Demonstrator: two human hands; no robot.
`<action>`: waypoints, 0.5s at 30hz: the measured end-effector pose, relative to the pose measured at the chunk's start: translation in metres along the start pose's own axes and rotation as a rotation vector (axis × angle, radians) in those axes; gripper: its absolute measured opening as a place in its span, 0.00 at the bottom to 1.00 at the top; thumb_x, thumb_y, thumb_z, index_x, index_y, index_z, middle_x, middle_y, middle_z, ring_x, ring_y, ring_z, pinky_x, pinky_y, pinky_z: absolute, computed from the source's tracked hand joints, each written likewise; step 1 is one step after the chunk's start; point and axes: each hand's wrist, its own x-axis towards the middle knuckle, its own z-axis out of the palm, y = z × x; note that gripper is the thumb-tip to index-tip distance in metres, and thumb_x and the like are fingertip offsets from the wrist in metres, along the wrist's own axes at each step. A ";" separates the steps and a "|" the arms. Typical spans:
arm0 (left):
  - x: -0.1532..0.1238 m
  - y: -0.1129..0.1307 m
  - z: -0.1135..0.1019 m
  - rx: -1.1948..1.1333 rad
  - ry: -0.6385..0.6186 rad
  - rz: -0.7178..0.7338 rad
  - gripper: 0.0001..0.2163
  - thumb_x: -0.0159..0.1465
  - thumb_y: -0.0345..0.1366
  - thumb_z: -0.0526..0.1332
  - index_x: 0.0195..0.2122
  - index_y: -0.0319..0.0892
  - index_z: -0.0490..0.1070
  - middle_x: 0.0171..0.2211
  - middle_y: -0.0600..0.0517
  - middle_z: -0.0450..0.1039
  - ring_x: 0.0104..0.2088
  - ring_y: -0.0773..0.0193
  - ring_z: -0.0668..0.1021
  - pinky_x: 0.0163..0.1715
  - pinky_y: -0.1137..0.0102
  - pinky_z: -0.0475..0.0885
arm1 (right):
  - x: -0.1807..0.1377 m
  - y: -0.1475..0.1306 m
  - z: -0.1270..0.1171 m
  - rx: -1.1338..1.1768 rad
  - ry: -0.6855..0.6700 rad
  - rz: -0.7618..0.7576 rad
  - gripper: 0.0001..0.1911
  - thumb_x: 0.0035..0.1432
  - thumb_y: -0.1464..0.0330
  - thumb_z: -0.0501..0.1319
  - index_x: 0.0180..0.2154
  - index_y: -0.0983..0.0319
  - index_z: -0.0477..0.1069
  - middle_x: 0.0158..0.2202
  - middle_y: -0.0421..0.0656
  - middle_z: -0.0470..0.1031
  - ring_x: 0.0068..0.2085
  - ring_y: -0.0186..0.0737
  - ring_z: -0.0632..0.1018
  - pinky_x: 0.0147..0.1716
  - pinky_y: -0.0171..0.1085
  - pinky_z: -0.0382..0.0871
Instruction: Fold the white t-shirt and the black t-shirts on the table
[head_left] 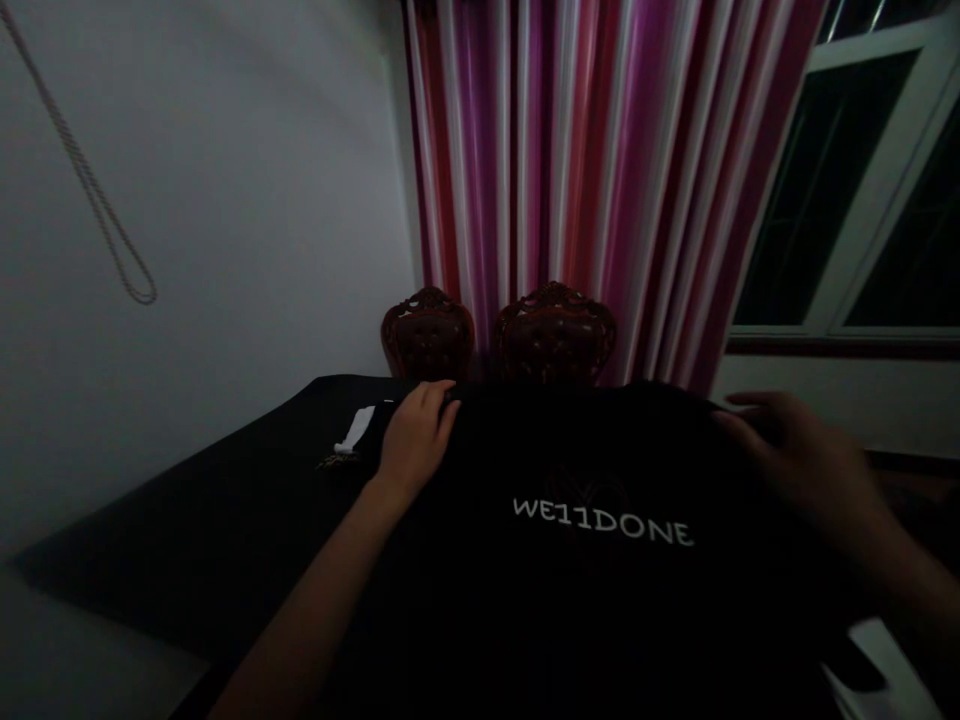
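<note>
A black T-shirt (600, 560) printed with white lettering "WE11DONE" lay spread flat across the dark desk (225, 520) in front of us, in dim light. Our left hand (416, 435) rested on the shirt's far left edge with its fingers curled over the fabric, while our right hand (795, 450), blurred, lay on the far right edge with fingers loosely extended; we could not tell whether either truly gripped the cloth. Just left of the left hand lay a small white strip (356, 430), and beyond the desk stood two carved chairs (555, 335) before striped pink curtains (585, 180).
</note>
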 end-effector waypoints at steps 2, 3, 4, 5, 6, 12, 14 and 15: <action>-0.022 -0.006 0.038 0.014 -0.118 0.003 0.14 0.70 0.35 0.50 0.54 0.38 0.65 0.52 0.45 0.69 0.55 0.58 0.70 0.58 0.61 0.65 | -0.018 0.013 0.030 -0.089 -0.073 -0.098 0.31 0.62 0.44 0.49 0.42 0.64 0.73 0.42 0.56 0.75 0.37 0.49 0.76 0.39 0.47 0.69; -0.040 -0.007 0.055 0.008 -0.199 0.014 0.15 0.69 0.34 0.51 0.55 0.39 0.65 0.55 0.45 0.68 0.57 0.58 0.69 0.59 0.61 0.64 | -0.035 0.023 0.046 -0.130 -0.120 -0.142 0.31 0.63 0.46 0.48 0.43 0.64 0.74 0.45 0.57 0.74 0.40 0.51 0.76 0.43 0.49 0.69; -0.060 -0.007 0.069 -0.008 -0.297 0.032 0.15 0.69 0.35 0.51 0.55 0.40 0.65 0.57 0.45 0.67 0.59 0.58 0.68 0.60 0.60 0.64 | -0.056 0.034 0.062 -0.164 -0.188 -0.172 0.31 0.64 0.46 0.47 0.45 0.64 0.74 0.47 0.56 0.74 0.44 0.53 0.76 0.47 0.52 0.68; -0.081 -0.007 0.083 -0.021 -0.400 0.044 0.16 0.69 0.36 0.52 0.57 0.41 0.65 0.59 0.45 0.65 0.60 0.58 0.67 0.60 0.60 0.64 | -0.079 0.045 0.077 -0.191 -0.271 -0.177 0.30 0.63 0.47 0.48 0.46 0.63 0.74 0.49 0.56 0.73 0.45 0.54 0.76 0.48 0.54 0.68; -0.101 -0.008 0.094 -0.026 -0.495 0.051 0.18 0.69 0.37 0.52 0.59 0.43 0.64 0.62 0.47 0.62 0.62 0.57 0.65 0.61 0.59 0.63 | -0.103 0.056 0.091 -0.208 -0.389 -0.189 0.29 0.63 0.47 0.49 0.49 0.61 0.74 0.52 0.54 0.72 0.49 0.55 0.75 0.50 0.55 0.67; -0.142 -0.014 0.111 -0.017 -0.904 -0.024 0.29 0.68 0.50 0.51 0.68 0.51 0.47 0.69 0.50 0.40 0.68 0.48 0.48 0.64 0.46 0.52 | -0.190 0.086 0.125 -0.386 -0.681 -0.063 0.36 0.55 0.40 0.54 0.62 0.44 0.60 0.67 0.39 0.48 0.65 0.69 0.51 0.55 0.69 0.55; -0.129 -0.012 0.102 -0.008 -0.945 -0.047 0.29 0.68 0.52 0.50 0.68 0.50 0.48 0.69 0.50 0.41 0.68 0.48 0.48 0.65 0.44 0.48 | -0.183 0.086 0.119 -0.372 -0.745 -0.032 0.36 0.56 0.40 0.53 0.63 0.42 0.57 0.68 0.36 0.45 0.66 0.68 0.48 0.56 0.71 0.52; -0.123 -0.007 0.098 0.017 -0.939 -0.054 0.29 0.68 0.53 0.50 0.67 0.49 0.51 0.69 0.48 0.43 0.68 0.47 0.48 0.65 0.43 0.46 | -0.173 0.088 0.115 -0.340 -0.789 -0.022 0.36 0.56 0.40 0.53 0.63 0.42 0.58 0.68 0.36 0.46 0.66 0.68 0.49 0.55 0.71 0.53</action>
